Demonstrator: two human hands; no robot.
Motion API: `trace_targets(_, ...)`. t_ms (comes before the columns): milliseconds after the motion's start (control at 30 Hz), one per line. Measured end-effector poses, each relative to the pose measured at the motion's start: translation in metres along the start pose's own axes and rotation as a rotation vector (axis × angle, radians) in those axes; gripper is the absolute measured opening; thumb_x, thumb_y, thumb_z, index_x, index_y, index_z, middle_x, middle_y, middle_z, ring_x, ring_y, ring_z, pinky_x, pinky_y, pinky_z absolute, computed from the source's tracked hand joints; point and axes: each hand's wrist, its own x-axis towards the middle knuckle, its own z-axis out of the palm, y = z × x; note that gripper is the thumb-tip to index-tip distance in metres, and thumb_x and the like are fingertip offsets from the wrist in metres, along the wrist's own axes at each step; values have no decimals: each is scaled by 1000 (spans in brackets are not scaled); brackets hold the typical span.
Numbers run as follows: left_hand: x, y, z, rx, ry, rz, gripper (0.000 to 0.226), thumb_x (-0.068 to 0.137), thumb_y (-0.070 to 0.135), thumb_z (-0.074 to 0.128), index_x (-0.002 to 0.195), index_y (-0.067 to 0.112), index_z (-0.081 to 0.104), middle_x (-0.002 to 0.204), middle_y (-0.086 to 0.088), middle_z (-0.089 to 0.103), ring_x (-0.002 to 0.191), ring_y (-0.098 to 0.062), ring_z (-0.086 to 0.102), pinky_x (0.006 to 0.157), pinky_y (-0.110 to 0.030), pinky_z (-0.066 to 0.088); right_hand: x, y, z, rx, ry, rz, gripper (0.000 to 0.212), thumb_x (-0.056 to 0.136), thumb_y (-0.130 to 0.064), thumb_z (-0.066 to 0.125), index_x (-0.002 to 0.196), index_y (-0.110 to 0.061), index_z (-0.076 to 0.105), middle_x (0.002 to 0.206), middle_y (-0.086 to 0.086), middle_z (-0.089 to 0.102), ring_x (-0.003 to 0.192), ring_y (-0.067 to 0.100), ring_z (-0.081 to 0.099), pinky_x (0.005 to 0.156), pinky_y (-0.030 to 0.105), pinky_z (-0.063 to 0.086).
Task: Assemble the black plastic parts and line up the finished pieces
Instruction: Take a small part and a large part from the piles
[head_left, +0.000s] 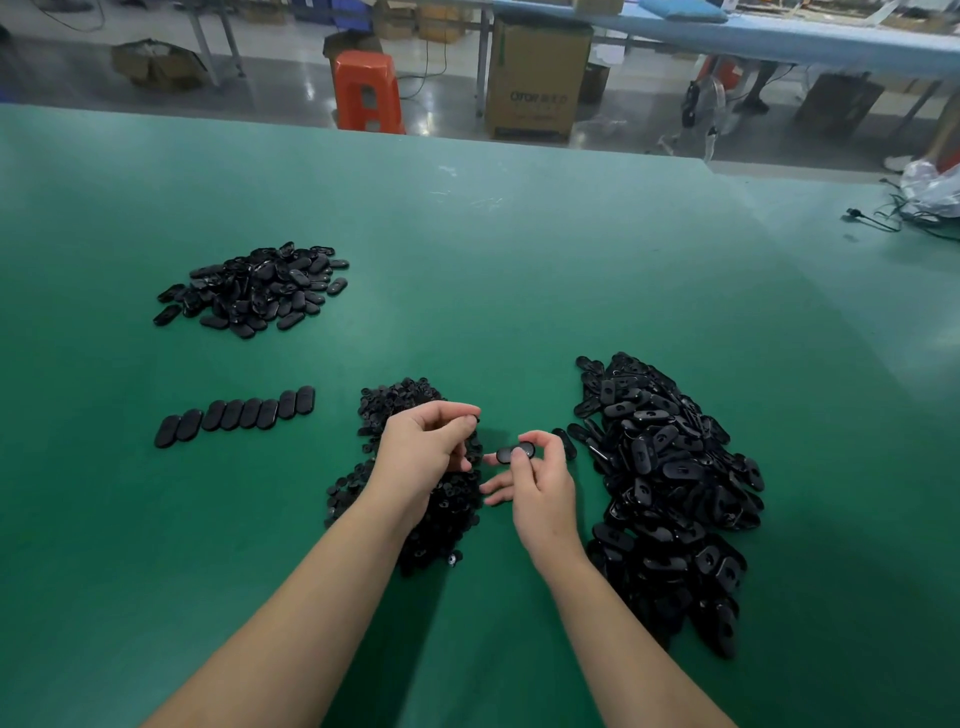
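Observation:
My right hand (540, 483) pinches a black oval shell (511, 453) between thumb and fingers, just above the green table. My left hand (423, 449) hovers over a heap of small round black parts (400, 402), fingertips curled together near a tiny piece; whether it holds one is hidden. A big pile of oval shells (670, 493) lies to the right of my hands. A slanted row of several finished ovals (236, 415) sits to the left. Another heap of ovals (257, 288) lies further back on the left.
The green table (519, 260) stretches far ahead to its back edge. Cables and a plastic bag (930, 192) lie at the far right. Beyond the table stand an orange stool (366, 91) and a cardboard box (537, 78).

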Motion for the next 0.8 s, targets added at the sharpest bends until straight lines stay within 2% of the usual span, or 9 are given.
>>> trace_targets(67, 0, -2, 0, 9, -9, -21, 12, 91, 1, 69, 89, 9, 77, 56, -2, 58, 46, -13, 51, 49, -24, 51, 0, -1, 0, 14, 8, -6, 14, 107, -17, 40, 107, -30, 45, 94, -4, 77, 65, 26, 74, 65, 47, 61)
trace_targets(167, 0, -5, 3, 22, -10, -22, 8, 89, -3, 70, 94, 3, 72, 59, -2, 60, 47, -12, 52, 48, -25, 51, -1, -1, 1, -12, -1, -10, 17, 108, -16, 40, 106, -32, 44, 94, -6, 77, 66, 26, 74, 73, 57, 60)
trace_targets(267, -1, -8, 8, 65, -9, -21, 6, 88, -5, 69, 91, 0, 68, 58, -1, 63, 46, -12, 54, 44, -26, 50, 0, 1, 1, -44, -11, -18, 23, 107, -16, 42, 109, -39, 44, 91, -8, 77, 67, 24, 75, 78, 59, 58)
trace_targets(433, -3, -11, 21, 175, 0, -5, 5, 88, -3, 71, 86, 2, 69, 55, 0, 62, 44, -14, 55, 45, -28, 52, 0, 3, 2, -113, -15, -41, 28, 105, -22, 42, 112, -48, 50, 84, -8, 76, 66, 16, 74, 81, 49, 57)
trace_targets(567, -2, -13, 29, 259, 20, -7, 8, 88, 1, 72, 82, 7, 71, 61, -3, 65, 46, -16, 59, 51, -36, 56, 0, 2, 1, -107, 5, -15, 30, 106, -20, 42, 111, -47, 55, 103, 1, 72, 84, 19, 72, 85, 51, 58)
trace_targets(667, -1, -15, 33, 274, 28, -21, 11, 87, 2, 73, 79, 10, 71, 64, -6, 66, 46, -21, 59, 49, -41, 56, 0, 2, 0, -111, 6, -18, 29, 105, -20, 42, 110, -45, 56, 103, -3, 71, 88, 15, 70, 86, 48, 57)
trace_targets(800, -2, -16, 36, 292, 46, -28, 15, 86, 5, 73, 75, 16, 72, 69, -8, 67, 51, -23, 62, 46, -31, 50, -1, 1, 0, -116, -1, -40, 31, 105, -18, 42, 110, -46, 55, 97, -8, 71, 89, 10, 69, 77, 29, 55)
